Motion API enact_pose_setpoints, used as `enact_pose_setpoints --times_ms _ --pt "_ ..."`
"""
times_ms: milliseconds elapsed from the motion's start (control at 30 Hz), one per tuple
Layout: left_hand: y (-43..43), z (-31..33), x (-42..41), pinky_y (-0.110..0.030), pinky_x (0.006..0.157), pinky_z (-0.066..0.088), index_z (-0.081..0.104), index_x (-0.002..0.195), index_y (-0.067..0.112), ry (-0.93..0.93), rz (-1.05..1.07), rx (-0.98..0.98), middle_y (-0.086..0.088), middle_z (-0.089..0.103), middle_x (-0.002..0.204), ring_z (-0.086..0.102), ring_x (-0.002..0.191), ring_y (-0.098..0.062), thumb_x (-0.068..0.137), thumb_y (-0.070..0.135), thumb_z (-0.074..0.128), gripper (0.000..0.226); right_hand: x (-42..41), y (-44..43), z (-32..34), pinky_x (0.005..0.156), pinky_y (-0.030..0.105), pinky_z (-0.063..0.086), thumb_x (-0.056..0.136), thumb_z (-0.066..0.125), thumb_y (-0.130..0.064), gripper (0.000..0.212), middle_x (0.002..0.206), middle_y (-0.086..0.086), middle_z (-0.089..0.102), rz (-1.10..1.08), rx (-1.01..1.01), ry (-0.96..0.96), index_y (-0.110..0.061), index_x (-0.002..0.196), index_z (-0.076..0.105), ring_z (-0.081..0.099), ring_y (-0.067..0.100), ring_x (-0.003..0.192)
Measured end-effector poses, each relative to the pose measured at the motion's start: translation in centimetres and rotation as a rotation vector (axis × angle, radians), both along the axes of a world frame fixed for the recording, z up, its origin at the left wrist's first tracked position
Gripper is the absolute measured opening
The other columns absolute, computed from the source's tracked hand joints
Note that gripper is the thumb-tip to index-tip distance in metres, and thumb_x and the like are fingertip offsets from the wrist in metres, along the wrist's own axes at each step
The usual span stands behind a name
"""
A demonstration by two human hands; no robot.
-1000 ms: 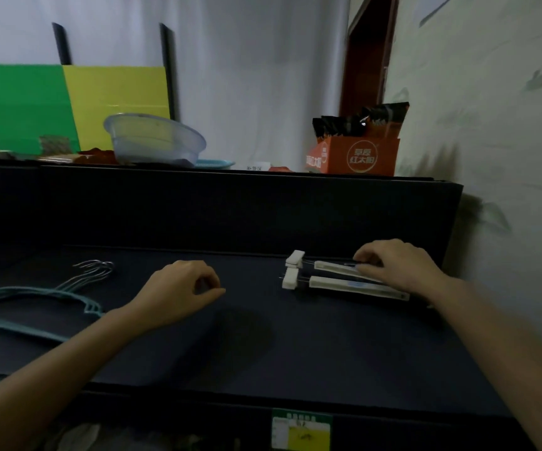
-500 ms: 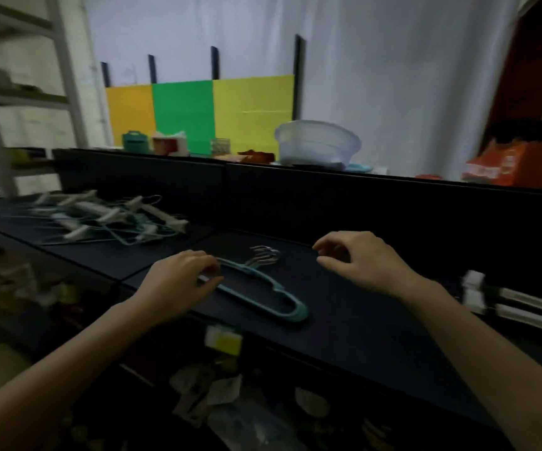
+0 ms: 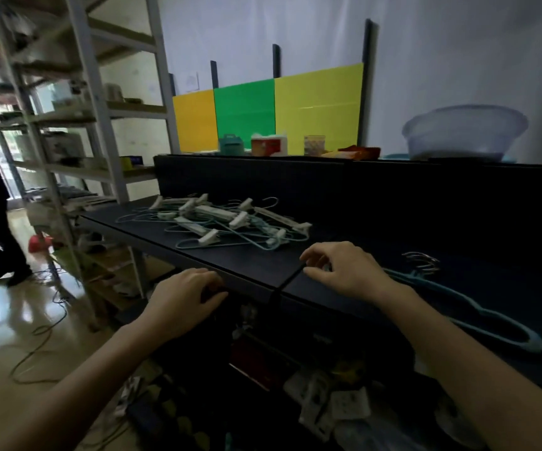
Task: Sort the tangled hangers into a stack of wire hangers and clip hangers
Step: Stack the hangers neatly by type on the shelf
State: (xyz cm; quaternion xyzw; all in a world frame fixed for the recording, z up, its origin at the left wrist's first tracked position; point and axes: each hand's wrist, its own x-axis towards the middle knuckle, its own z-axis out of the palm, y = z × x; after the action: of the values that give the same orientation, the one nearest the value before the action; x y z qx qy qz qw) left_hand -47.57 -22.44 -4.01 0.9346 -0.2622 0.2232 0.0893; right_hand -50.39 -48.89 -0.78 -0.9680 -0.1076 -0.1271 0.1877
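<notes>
The left hand (image 3: pixel 185 297) and right hand (image 3: pixel 344 271), loosely curled, hold nothing; the teal wire hangers (image 3: pixel 487 315) lie diagonally, hooks pointing away.

1. The table top (image 3: pixel 256 265) is plain and very dark navy, close to black, and so is the back panel (image 3: pixel 393 196) behind it.
2. In the tangle, the wire hangers (image 3: pixel 183 244) are pale teal and the clip hangers (image 3: pixel 211 211) are white to off-white.
3. The sorted stack (image 3: pixel 473 307) is the same teal, with silvery hooks (image 3: pixel 422 260).
4. Three plain panels stand at the back: an orange panel (image 3: pixel 195 122), a green panel (image 3: pixel 245 115) and a yellow panel (image 3: pixel 318 105).
5. The basin (image 3: pixel 461 131) is translucent bluish grey.
6. The small container (image 3: pixel 230 146) is teal, and the box (image 3: pixel 268 145) beside it is orange-red and white.
7. The shelving rack (image 3: pixel 94 92) is pale grey and the backdrop (image 3: pixel 442 43) is white.
8. The floor (image 3: pixel 0 320) is glossy beige, and a green cable (image 3: pixel 35 346) crosses it.
</notes>
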Motion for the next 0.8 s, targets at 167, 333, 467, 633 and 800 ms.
enact_pose_setpoints --times_ms 167,333,467,633,800 --pt "4.3 0.0 3.7 -0.023 0.067 0.039 0.061 0.105 0.025 -0.004 0.021 -0.041 0.008 0.063 0.103 0.057 0.098 -0.013 0.088 0.042 0.053 0.026 5.0 4.2 0.9 0.085 0.033 0.051 0.089 0.056 -0.037 0.025 0.097 -0.010 0.061 -0.012 -0.027 0.016 -0.027 0.112 0.060 0.060 0.012 0.097" --pt "7.2 -0.4 8.4 -0.025 0.067 0.042 0.063 0.101 0.022 -0.012 0.010 -0.091 0.007 0.063 0.097 0.058 0.094 -0.014 0.087 0.040 0.055 0.024 10.5 6.9 1.2 0.076 0.029 0.048 0.089 0.057 -0.037 0.025 0.096 -0.009 0.061 -0.010 -0.045 -0.012 -0.026 0.111 0.061 0.059 0.009 0.090" --pt "8.6 -0.3 13.3 -0.025 0.067 0.042 0.062 0.103 0.022 -0.005 -0.003 -0.106 0.006 0.062 0.098 0.056 0.093 -0.012 0.088 0.040 0.053 0.025 15.6 9.0 1.7 0.082 0.035 0.052 0.089 0.056 -0.038 0.028 0.107 -0.004 0.065 -0.023 -0.069 -0.011 -0.025 0.114 0.059 0.060 0.016 0.097" --pt "10.8 0.8 20.2 -0.025 0.072 0.046 0.061 0.103 0.024 0.019 -0.032 -0.112 0.011 0.057 0.094 0.055 0.090 -0.008 0.088 0.042 0.052 0.025 22.2 11.6 3.2 0.083 0.034 0.049 0.091 0.053 -0.037 0.031 0.114 -0.001 0.063 -0.022 -0.105 0.010 -0.021 0.118 0.058 0.059 0.018 0.102" --pt "13.5 1.0 26.3 -0.025 0.069 0.043 0.063 0.100 0.025 -0.003 -0.023 -0.134 0.010 0.059 0.095 0.053 0.089 -0.008 0.088 0.041 0.054 0.022 28.4 14.2 3.4 0.088 0.038 0.050 0.092 0.051 -0.040 0.037 0.118 0.003 0.061 -0.056 -0.181 0.073 -0.018 0.120 0.057 0.058 0.023 0.104"
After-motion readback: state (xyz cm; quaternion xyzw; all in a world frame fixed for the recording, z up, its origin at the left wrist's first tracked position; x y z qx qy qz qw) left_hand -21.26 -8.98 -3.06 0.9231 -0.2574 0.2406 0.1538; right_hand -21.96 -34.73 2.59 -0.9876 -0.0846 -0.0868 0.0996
